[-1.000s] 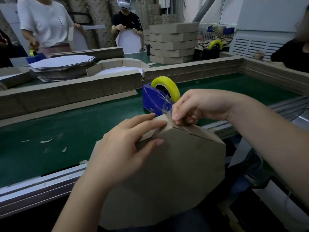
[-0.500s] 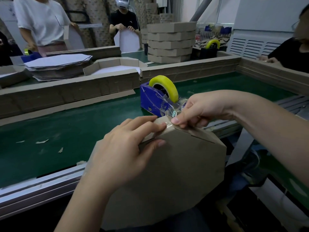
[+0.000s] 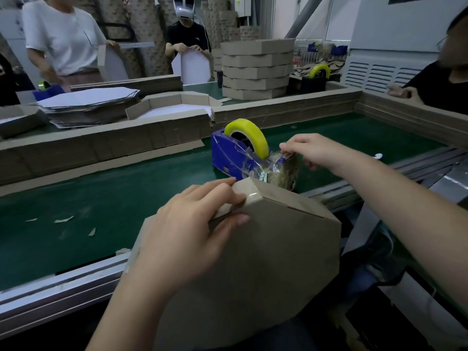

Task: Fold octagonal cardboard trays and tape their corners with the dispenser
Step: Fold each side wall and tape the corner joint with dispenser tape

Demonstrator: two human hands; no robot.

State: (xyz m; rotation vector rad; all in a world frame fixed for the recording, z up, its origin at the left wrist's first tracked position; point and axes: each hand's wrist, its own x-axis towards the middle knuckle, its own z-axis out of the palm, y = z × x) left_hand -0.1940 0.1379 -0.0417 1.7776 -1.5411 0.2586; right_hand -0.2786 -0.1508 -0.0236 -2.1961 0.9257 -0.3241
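One tray [image 3: 266, 262], left hand [image 3: 187, 229] fingers [image 3: 220, 190] clamped on top edge, right hand [image 3: 314, 150] pinching tape [image 3: 285, 160] (dispenser [image 3: 228, 153] just beyond)

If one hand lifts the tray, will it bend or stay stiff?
Probably stiff: the tray looks flat though only the left hand grips one corner. Likely light: thin cardboard, steadied single-handed while the right hand pinches tape.
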